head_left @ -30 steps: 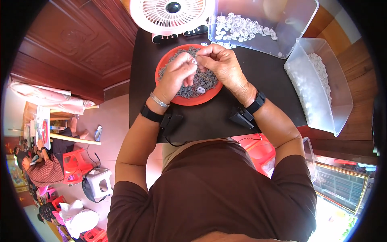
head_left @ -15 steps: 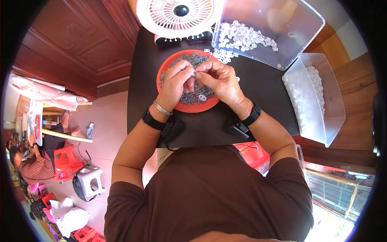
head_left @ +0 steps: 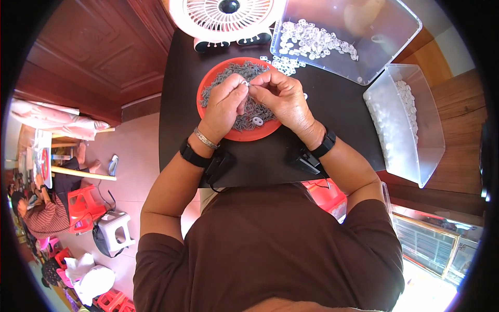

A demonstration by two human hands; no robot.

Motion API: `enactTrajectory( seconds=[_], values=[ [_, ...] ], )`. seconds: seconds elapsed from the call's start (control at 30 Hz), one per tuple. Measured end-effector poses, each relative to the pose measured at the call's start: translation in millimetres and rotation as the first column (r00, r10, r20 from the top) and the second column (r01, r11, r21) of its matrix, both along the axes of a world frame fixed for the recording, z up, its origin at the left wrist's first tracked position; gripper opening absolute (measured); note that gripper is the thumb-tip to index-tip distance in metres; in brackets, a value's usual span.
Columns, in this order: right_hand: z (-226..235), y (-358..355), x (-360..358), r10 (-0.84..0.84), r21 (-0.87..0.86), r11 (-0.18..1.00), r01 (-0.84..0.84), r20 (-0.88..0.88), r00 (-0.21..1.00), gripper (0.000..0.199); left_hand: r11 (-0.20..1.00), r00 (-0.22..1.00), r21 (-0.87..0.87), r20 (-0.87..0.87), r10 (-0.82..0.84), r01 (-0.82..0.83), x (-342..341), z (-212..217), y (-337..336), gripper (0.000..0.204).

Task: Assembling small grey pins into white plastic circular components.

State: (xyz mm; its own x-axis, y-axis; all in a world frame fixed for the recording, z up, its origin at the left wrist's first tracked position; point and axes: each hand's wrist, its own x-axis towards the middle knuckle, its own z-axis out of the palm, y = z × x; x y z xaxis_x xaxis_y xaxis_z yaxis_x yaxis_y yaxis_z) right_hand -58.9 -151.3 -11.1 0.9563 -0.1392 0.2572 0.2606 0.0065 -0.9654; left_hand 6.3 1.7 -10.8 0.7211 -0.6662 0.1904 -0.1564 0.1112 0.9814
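Both hands meet above a red-orange round tray (head_left: pixel 208 83) heaped with small grey screw-like pieces (head_left: pixel 244 124). My left hand (head_left: pixel 223 106) pinches a small white plastic piece (head_left: pixel 246 83) between thumb and fingertips. Against that piece, my right hand (head_left: pixel 285 100) has its thumb and index finger pressed together; whatever they grip is too small to make out. A white oval piece with two holes (head_left: pixel 257 121) lies on the grey heap below the hands. More white two-hole pieces (head_left: pixel 287 65) are spread on the dark table behind the tray.
A white fan (head_left: pixel 228 26) stands at the back. A clear bin (head_left: pixel 364 73) tipped on its side holds white pieces; another clear bin (head_left: pixel 423 151) at right is heaped with them. Dark devices (head_left: pixel 306 161) sit by the table's near edge. At far left, another person (head_left: pixel 47 216) sits near stools.
The white piece shows more clearly between my fingertips. My hands stay together over the tray, and the whole view has shifted slightly.
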Motion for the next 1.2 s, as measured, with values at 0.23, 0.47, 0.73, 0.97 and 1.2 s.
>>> enactTrajectory(
  seconds=[0.23,0.47,0.73,0.97,1.2],
  values=[
    [12.7,-12.8,0.0,0.036,-0.11,0.993,-0.041,-0.042,0.998,0.01,1.0,1.0,0.0,-0.004,-0.001,0.001,-1.7,8.7,4.1,0.017],
    [22.1,-20.4,-1.7,0.111,-0.466,0.878,-0.111,-0.028,0.993,0.007,0.998,1.0,0.05,-0.001,-0.024,0.024,-0.4,9.8,7.1,0.015],
    [24.6,-17.0,-2.9,0.103,-0.533,0.842,-0.088,-0.001,0.995,0.01,0.995,0.997,0.08,0.052,-0.059,0.055,1.0,7.7,7.7,0.015],
    [28.6,-17.2,-4.4,0.096,-0.588,0.806,-0.07,0.013,0.995,0.01,0.992,0.994,0.112,0.082,-0.072,0.062,-0.7,11.1,7.3,0.016],
    [30.1,-18.1,-5.9,0.096,-0.682,0.731,-0.031,0.058,0.994,0.01,0.983,0.972,0.178,0.222,-0.075,0.035,-4.6,15.6,7.4,0.017]
  ],
)
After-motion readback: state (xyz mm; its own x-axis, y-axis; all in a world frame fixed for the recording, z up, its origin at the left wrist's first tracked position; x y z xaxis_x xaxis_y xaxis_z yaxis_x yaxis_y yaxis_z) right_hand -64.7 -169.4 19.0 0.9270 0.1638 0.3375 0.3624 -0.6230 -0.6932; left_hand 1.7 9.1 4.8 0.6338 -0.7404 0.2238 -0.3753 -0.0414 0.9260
